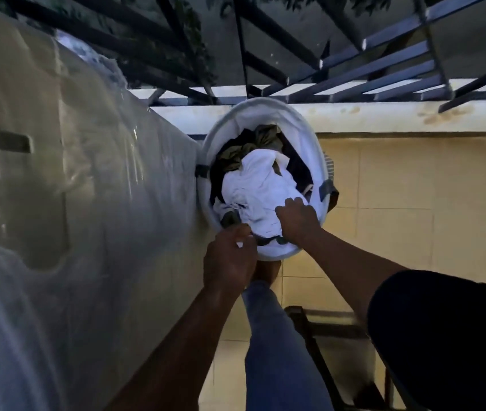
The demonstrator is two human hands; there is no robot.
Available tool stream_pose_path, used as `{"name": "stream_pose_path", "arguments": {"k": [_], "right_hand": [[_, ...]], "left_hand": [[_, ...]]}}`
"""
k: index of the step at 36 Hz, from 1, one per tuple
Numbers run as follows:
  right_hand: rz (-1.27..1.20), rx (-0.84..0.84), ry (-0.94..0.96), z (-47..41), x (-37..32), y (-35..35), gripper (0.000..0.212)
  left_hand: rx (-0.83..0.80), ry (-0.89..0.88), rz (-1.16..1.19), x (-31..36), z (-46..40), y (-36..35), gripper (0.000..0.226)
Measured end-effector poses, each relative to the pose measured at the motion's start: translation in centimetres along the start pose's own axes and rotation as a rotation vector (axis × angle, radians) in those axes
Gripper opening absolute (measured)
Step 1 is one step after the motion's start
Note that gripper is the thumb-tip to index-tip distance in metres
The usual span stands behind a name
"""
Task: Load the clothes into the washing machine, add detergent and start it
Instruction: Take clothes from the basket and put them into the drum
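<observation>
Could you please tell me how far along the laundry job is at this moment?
Nothing looks loaded yet: the basket is heaped with clothes. In hand: both hands, left hand and right hand, grip the white garment. Loading, detergent and starting remain.

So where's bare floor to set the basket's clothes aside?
Bare tiled floor lies right of the laundry basket, below the ledge. Left is crowded: the basket sits against the plastic-wrapped machine. Both hands, left hand and right hand, fill its near rim.

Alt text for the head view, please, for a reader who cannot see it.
Both hands reach into a white laundry basket on a tiled floor: the right hand grips a white garment, the left hand holds cloth at the near rim. A plastic-wrapped appliance stands left.
</observation>
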State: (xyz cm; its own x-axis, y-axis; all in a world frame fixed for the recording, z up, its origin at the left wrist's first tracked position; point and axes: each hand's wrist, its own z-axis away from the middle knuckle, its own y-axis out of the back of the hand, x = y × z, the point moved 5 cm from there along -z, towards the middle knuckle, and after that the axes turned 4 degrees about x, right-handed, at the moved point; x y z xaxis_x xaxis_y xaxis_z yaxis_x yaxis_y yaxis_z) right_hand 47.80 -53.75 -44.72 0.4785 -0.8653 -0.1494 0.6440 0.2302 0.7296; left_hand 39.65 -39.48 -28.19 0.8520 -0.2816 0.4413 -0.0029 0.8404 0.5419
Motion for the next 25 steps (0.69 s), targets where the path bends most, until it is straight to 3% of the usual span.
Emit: {"name": "stream_pose_path", "arguments": {"k": [3,5,12,17,21,25], "right_hand": [[-0.009,0.059,-0.019,0.2,0.1,0.2,0.014],[-0.059,0.106,-0.011,0.7,0.2,0.6,0.010],[-0.347,0.249,-0.022,4.4,-0.3,6.1,0.010],[-0.546,0.390,-0.026,10.2,-2.0,11.9,0.013],[-0.655,0.515,0.044,15.2,-3.8,17.0,0.011],[-0.792,0.606,0.114,20.5,-5.7,23.5,0.008]], "left_hand": [[0.010,0.005,-0.002,-0.2,0.0,0.0,0.025],[0.008,0.005,0.004,-0.1,0.3,0.3,0.020],[0.009,-0.005,0.098,0.9,2.0,2.1,0.016],[-0.007,-0.094,0.118,2.9,4.6,4.3,0.037],[-0.016,-0.174,0.116,4.8,7.0,6.3,0.013],[-0.003,-0.264,0.077,6.7,9.4,8.8,0.035]]}}
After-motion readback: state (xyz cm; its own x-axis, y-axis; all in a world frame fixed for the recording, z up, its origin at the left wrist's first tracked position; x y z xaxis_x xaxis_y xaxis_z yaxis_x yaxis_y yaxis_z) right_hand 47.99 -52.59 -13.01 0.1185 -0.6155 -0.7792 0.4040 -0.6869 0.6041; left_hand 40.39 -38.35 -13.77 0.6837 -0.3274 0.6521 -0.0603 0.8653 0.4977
